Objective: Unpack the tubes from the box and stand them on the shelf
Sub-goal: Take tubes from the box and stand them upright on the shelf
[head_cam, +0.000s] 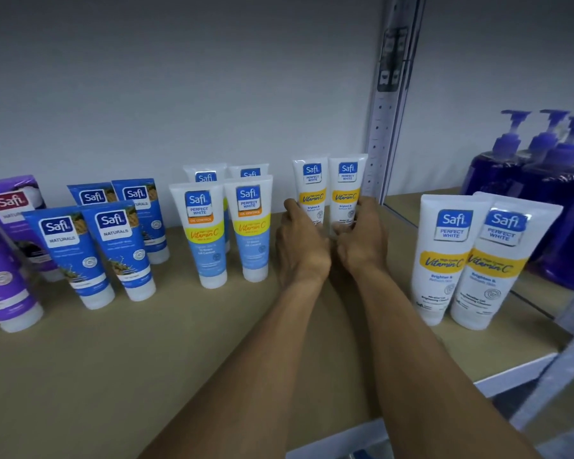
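Two white tubes with yellow Vitamin C bands stand side by side at the back of the shelf (120, 352). My left hand (300, 246) grips the left tube (311, 187) and my right hand (362, 241) grips the right tube (347, 185). Both hands hide the tubes' lower ends. Two larger tubes of the same kind (444, 256) (497, 263) stand cap-down at the front right. The box is out of view.
White-and-light-blue tubes (209, 233) stand in rows left of my hands, blue tubes (113, 246) further left, and purple tubes and a purple carton (4, 279) at the far left. A perforated metal upright (383, 127) divides off blue pump bottles (524, 167) on the right.
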